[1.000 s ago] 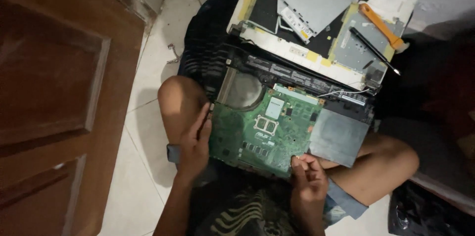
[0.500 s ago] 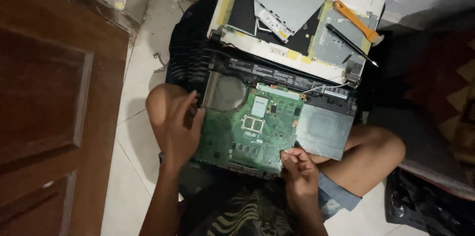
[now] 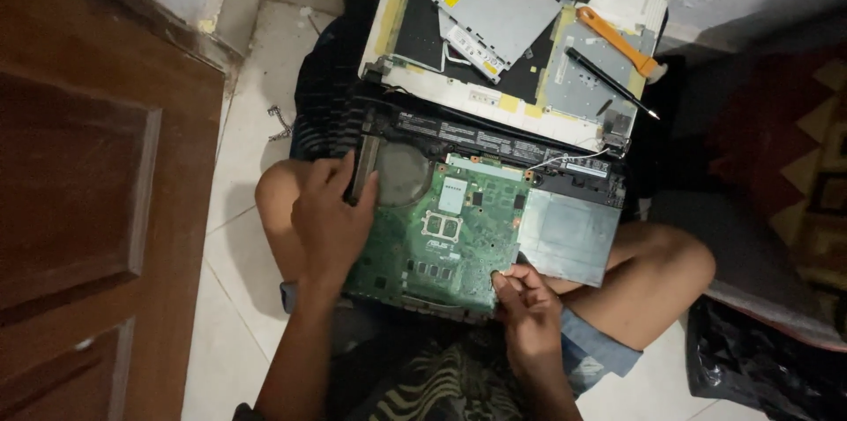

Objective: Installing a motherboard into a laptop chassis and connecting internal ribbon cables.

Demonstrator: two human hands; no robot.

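Observation:
An opened black laptop base lies across my lap with its green motherboard exposed. My left hand grips the board's left edge, fingers curled over the heat sink beside the round fan. At the board's near right corner, my right hand pinches something too small to make out. A silver metal drive cover sits to the right of the board.
Behind the base lies a removed laptop panel carrying a silver optical drive, an orange pry tool and a black screwdriver. A brown wooden door stands at the left, on a white tile floor. A black bag lies at the lower right.
My left hand has slid up from the board's lower left edge to its upper left, by the fan. My right hand stays at the near right corner.

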